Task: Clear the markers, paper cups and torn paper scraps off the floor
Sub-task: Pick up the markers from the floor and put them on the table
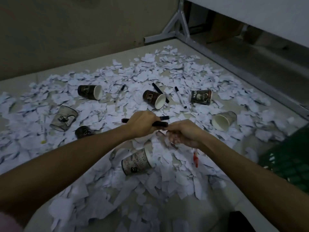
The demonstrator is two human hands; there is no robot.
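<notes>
Torn white paper scraps (127, 77) cover the floor. My left hand (142, 123) grips black markers (160, 124) a little above the scraps. Just to its right, my right hand (182, 133) has its thumb near the markers' end; its fingers are loosely curled and blurred, with nothing seen in them. Several paper cups lie on their sides: dark cups (90, 92) (154, 98) (201, 97), a pale cup (224, 120), grey cups (64, 118) (136, 162). Loose markers (160, 92) (180, 97) (119, 93) lie at the back. A red marker (195, 159) lies under my right wrist.
A green basket (287, 161) stands at the right edge. A white metal table frame (177, 25) and table edge run along the back right. A wall closes the back left. A yellow-tipped marker (43, 129) lies at the left, beside a half-hidden dark cup (84, 131).
</notes>
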